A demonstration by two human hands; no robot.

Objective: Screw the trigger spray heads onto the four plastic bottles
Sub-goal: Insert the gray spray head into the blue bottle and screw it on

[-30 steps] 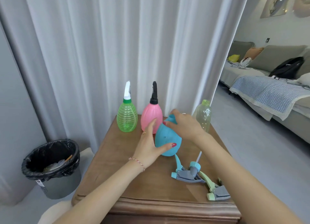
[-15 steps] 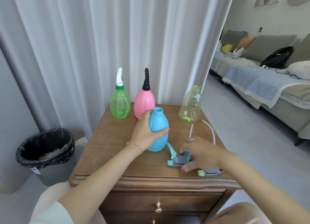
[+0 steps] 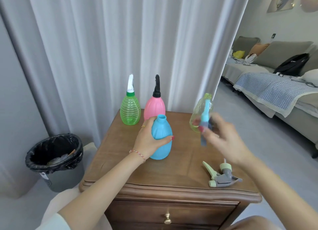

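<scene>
Our left hand [image 3: 149, 140] wraps around the blue bottle [image 3: 161, 140], fingers and thumb clamped on its body, holding it upright on the wooden cabinet [image 3: 172, 171] with its neck open. Our right hand [image 3: 222, 140] is raised above the cabinet top, blurred, its fingers closed on the blue trigger spray head [image 3: 205, 119], which stands roughly upright in front of the clear bottle [image 3: 197, 112]. That clear bottle stands uncapped at the back right. At the back left, the green bottle [image 3: 130, 109] and the pink bottle [image 3: 154, 105] stand side by side, each already wearing a head. A pale green spray head [image 3: 221, 174] lies near the front right edge.
</scene>
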